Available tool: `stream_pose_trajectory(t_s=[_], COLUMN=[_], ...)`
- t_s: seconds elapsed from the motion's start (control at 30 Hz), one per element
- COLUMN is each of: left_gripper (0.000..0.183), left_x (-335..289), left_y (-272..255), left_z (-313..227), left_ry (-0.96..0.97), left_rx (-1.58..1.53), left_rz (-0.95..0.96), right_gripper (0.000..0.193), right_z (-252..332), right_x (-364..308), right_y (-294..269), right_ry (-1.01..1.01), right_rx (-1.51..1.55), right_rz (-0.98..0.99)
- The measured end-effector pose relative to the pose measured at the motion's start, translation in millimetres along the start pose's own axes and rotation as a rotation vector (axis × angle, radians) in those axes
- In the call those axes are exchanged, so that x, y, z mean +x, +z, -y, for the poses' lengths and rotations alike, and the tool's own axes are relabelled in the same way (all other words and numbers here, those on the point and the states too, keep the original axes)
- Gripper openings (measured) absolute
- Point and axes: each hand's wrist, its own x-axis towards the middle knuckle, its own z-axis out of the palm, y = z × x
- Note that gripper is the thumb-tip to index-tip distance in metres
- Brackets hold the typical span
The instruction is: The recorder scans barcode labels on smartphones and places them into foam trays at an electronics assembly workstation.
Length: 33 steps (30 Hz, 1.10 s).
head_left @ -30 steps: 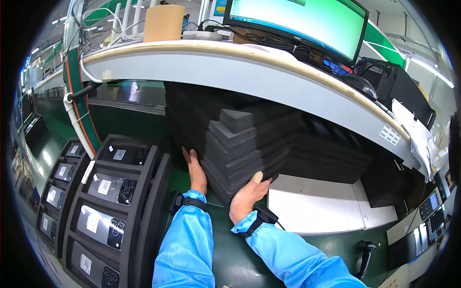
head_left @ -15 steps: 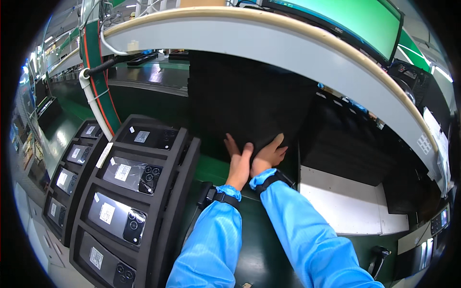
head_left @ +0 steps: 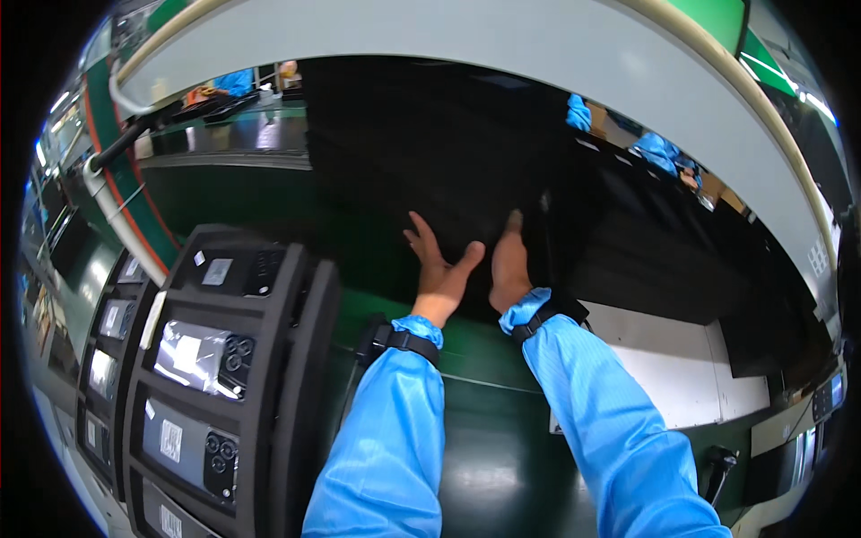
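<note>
A tall, matte black block (head_left: 421,152) stands on the green work surface in front of me, too dark to make out its kind. My left hand (head_left: 439,273) is at its lower front, fingers spread and thumb apart; whether it touches the block I cannot tell. Beside it my right hand (head_left: 510,264) is raised edge-on against the lower right part of the block, its fingers stretched upward and partly lost in the dark. Neither hand is wrapped around anything. Both sleeves are blue, with black wristbands over the cuffs.
Black foam trays (head_left: 269,341) at the left hold several smartphones (head_left: 202,359). Another black stack (head_left: 655,251) stands to the right behind a white board (head_left: 646,345). A grey shelf edge (head_left: 430,27) arches overhead. A black-handled device (head_left: 718,471) lies at the lower right.
My hands have moved apart from their near-crossed position at the block's lower front. The view has shifted, so the shelf sits higher and the phone trays lie further left.
</note>
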Motion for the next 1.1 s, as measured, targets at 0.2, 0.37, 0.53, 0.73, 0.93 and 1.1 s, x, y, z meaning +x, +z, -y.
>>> stream_pose_trajectory(t_s=[0.2, 0.37, 0.53, 0.73, 0.93, 1.1], left_gripper=[0.124, 0.124, 0.120, 0.119, 0.117, 0.090], left_x=[15, 23, 28, 61, 77, 74], left_y=[39, 52, 71, 90, 138, 130], left_z=[2, -1, 8, 36, 27, 52], left_ry=[0.000, -0.049, -0.026, -0.013, -0.026, 0.149], left_rx=[0.022, 0.118, 0.060, 0.048, 0.069, 0.132], left_rz=[-0.084, -0.118, -0.185, -0.368, -0.385, 0.066], right_gripper=[0.049, 0.032, 0.022, 0.021, 0.018, 0.022], right_z=[31, 65, 39, 37, 38, 31], right_x=[-91, -110, -96, -99, -96, -93], right_y=[-84, -159, -207, -194, -193, -188], right_ry=[-0.071, -0.274, -0.452, -0.234, -0.193, -0.205], right_rx=[-0.203, -0.696, -0.720, -0.576, -0.564, -0.504], right_rz=[0.632, 0.735, 0.557, 0.543, 0.541, 0.519])
